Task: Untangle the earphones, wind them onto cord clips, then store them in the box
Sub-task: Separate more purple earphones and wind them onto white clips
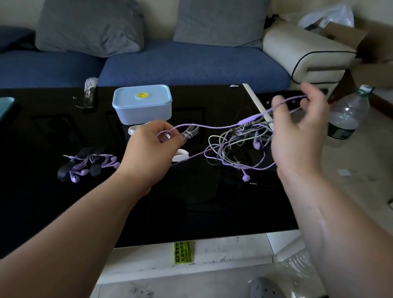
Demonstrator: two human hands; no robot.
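Both left hand point(152, 146) and right hand point(298, 133) pinch the purple cord point(215, 126).

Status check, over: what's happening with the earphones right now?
Left hand pinches purple cord; right hand hooks it further along. Tangle of earphones unsorted on table. Box lid on.

A home living room. Behind the black glass table point(51, 198) runs a blue sofa point(195, 64) with grey cushions point(90, 22) and a cream armrest point(309, 54). Right of the table, an open carton point(378, 51) and a water bottle point(347, 115) stand on a tiled floor point(360, 171). On the table sits a lidded plastic box point(143, 105); a slipper point(267, 296) lies before the table.
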